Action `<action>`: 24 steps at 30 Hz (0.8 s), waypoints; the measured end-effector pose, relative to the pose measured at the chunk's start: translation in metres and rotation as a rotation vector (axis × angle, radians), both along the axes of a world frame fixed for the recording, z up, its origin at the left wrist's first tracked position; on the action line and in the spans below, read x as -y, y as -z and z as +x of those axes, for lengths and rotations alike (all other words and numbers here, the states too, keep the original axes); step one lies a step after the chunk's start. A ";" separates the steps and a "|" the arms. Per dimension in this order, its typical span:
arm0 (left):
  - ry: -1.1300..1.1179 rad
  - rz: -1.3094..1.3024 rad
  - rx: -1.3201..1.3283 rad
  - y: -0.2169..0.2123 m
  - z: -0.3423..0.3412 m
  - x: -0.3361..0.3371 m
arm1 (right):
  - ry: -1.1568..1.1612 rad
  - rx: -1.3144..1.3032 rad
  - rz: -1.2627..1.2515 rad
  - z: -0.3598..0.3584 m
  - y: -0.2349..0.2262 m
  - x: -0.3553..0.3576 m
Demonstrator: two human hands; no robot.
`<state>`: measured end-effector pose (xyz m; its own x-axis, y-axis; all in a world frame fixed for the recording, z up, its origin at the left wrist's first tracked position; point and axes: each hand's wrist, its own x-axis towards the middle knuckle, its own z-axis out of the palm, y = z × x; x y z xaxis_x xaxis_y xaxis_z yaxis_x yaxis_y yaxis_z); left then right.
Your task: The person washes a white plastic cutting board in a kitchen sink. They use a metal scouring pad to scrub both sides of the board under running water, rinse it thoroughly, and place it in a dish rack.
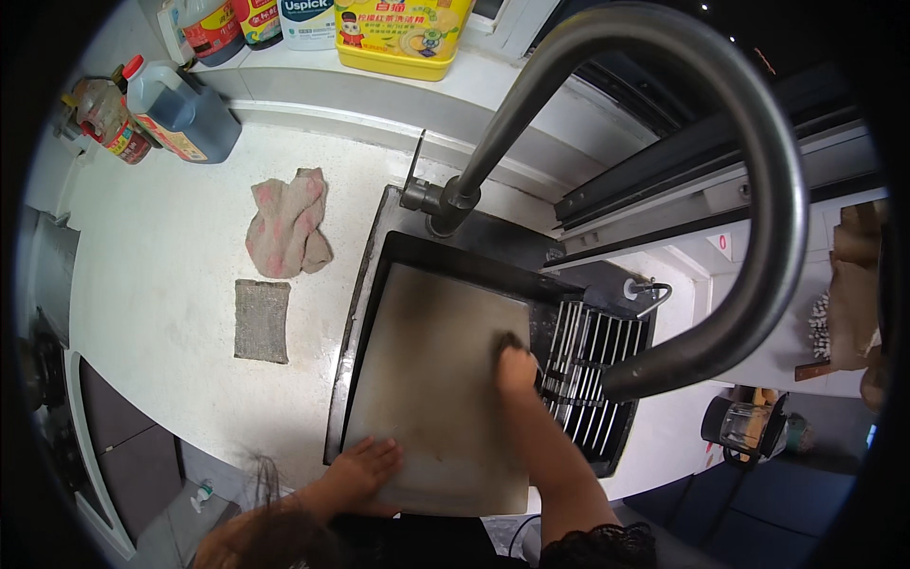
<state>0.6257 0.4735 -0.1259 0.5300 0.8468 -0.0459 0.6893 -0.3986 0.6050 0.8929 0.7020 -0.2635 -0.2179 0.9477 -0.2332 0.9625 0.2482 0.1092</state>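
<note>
A large, flat, greyish-beige board [431,379], which looks like a cutting board, lies in the dark sink [417,245] and reaches past its front edge. Brownish smudges mark its surface. My left hand [368,471] rests on the board's near left edge, fingers stretched out and holding nothing. Near the board's right edge, my right hand [517,372] is closed around a small dark scrubber [509,341], pressed to the surface. Most of the scrubber is hidden by the fingers.
A dark tap [453,204] arches over the sink's right side, above a metal drying rack [592,379]. On the white counter [171,284] lie a pink-patterned cloth [287,223] and a grey cloth pad [262,321]. A red-capped jug [180,114] and a yellow tub [398,38] stand behind.
</note>
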 end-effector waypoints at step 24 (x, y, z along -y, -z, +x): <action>0.055 -0.074 0.006 -0.006 -0.003 -0.001 | 0.244 -0.138 -0.022 0.035 0.075 -0.082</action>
<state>0.6223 0.4748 -0.1194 0.5763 0.8107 -0.1034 0.6635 -0.3902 0.6384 0.9279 0.7845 -0.3383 -0.0146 0.9710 -0.2385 0.9995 0.0077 -0.0300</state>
